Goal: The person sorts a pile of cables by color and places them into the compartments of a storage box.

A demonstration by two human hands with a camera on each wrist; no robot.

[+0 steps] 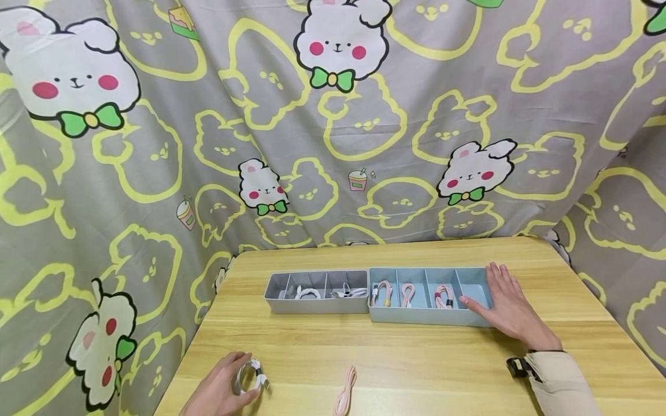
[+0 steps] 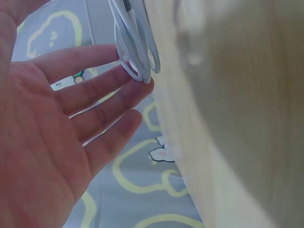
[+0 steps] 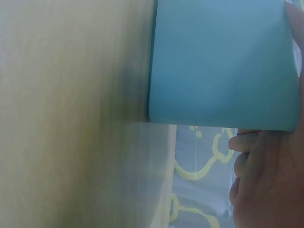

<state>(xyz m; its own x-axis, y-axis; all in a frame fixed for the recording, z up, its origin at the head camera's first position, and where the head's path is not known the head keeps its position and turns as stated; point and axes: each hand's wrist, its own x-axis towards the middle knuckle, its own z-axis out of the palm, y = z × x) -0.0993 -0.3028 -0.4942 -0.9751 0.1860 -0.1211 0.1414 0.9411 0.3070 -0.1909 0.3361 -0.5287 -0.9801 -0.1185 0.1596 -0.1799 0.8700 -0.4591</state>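
Observation:
My left hand [image 1: 221,386] holds a coiled white cable [image 1: 256,375] with a dark tie between thumb and fingers, low at the left of the table. In the left wrist view the fingertips touch the bottom of the white loops. My right hand [image 1: 512,306] rests at the right end of a light blue divided box [image 1: 432,315], fingers extended, thumb over its last compartment. Pink cables [image 1: 408,294] lie in the other three compartments. A grey divided box [image 1: 319,306] stands against it on the left, with white cables [image 1: 310,293] inside.
A bundled pink cable [image 1: 346,393] lies on the wooden table [image 1: 302,341] near the front, between the hands. A patterned grey curtain [image 1: 333,202] hangs behind the table and along both sides.

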